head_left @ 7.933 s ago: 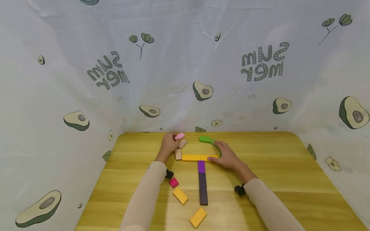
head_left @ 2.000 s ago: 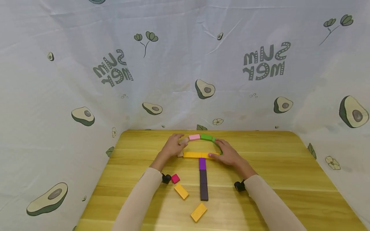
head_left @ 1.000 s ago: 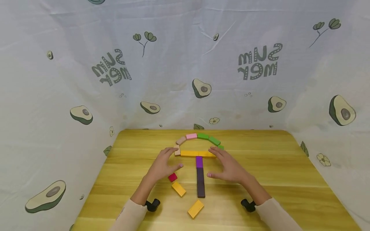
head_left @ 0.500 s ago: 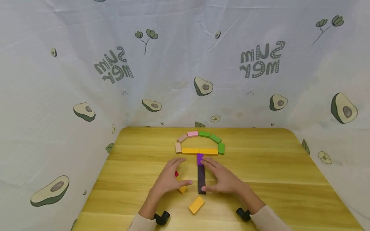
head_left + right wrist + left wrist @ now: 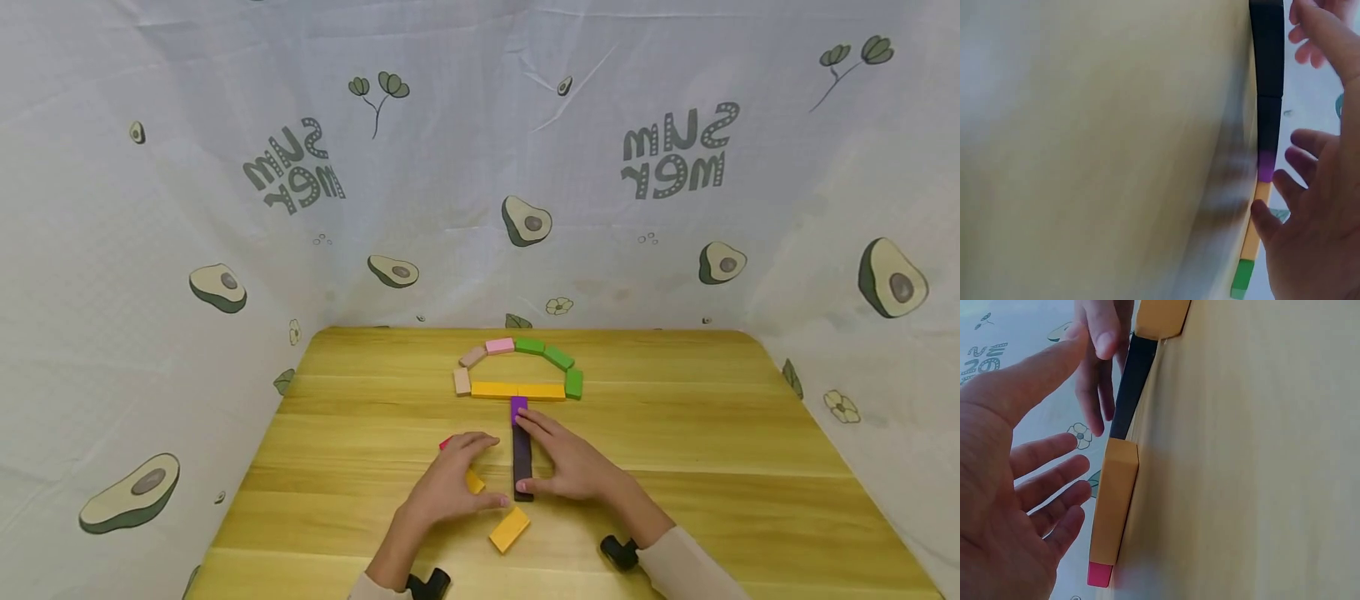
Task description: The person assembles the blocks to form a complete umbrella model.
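On the wooden table lies an arch of blocks: two beige ones (image 5: 462, 382), a pink one (image 5: 499, 346) and several green ones (image 5: 573, 383). A yellow row (image 5: 495, 390) runs along its base. Below this a purple block (image 5: 519, 403) and dark blocks (image 5: 522, 457) form a stem. My right hand (image 5: 576, 463) hovers over the stem's right side, fingers spread, thumb by the dark end. My left hand (image 5: 450, 485) is held loosely spread over a loose yellow block (image 5: 475, 482) and a red block (image 5: 445, 443), partly hiding both. Neither hand holds anything.
Another loose yellow block (image 5: 510, 530) lies at an angle near the front, between the wrists. Behind the table (image 5: 675, 400) hangs a pale curtain (image 5: 450, 167) printed with avocados; it also encloses the sides. A small black camera (image 5: 619, 552) sits at the right wrist.
The pink block, earlier in my left hand, now sits between the beige and green blocks. Both hands have drawn back from the arch toward the front; lately the left has shifted slightly right.
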Demonstrator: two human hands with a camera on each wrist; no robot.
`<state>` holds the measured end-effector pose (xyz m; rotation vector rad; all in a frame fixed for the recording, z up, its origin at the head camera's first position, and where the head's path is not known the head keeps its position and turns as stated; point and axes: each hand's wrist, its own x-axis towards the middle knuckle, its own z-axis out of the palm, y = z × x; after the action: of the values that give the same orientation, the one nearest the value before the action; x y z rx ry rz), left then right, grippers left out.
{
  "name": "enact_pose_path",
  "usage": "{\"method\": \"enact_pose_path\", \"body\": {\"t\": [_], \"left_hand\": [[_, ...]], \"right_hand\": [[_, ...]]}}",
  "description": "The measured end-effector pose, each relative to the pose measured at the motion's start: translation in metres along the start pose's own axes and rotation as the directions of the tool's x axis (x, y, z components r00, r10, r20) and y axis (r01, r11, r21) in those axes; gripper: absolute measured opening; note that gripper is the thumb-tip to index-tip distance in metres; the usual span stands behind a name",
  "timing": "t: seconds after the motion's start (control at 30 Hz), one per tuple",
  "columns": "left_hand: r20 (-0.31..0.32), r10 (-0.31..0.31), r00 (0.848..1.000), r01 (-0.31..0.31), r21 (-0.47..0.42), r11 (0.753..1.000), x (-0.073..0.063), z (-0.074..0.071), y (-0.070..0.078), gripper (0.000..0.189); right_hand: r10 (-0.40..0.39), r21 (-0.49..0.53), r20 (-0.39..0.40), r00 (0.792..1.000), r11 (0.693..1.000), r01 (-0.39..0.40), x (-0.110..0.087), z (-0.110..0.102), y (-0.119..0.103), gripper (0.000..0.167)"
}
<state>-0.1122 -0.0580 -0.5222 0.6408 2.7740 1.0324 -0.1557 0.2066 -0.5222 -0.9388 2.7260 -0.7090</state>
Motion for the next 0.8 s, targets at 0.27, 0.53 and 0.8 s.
{"method": "enact_pose_path", "body": {"t": [0.27,0.53,0.8], "left_hand": [[0.018,-0.001,1.000,0.002,-0.019,1.000,-0.008,0.002,0.007,0.082],[0.080,0.022,0.997,-0.015,-0.083,0.996,-0.015,0.006,0.017,0.076],[0.096,0.008,0.995,-0.010,0.023,1.000,-0.026,0.013,0.035,0.072]], "right_hand": [[0.026,0.011,0.037,0.999,1.000,-0.026,0.004,0.000,0.001,0.107],[0.029,0.031,0.037,0.999,0.999,-0.030,0.005,-0.001,-0.001,0.108],[0.027,0.048,0.035,0.999,0.998,-0.029,0.006,0.000,-0.001,0.109]]}}
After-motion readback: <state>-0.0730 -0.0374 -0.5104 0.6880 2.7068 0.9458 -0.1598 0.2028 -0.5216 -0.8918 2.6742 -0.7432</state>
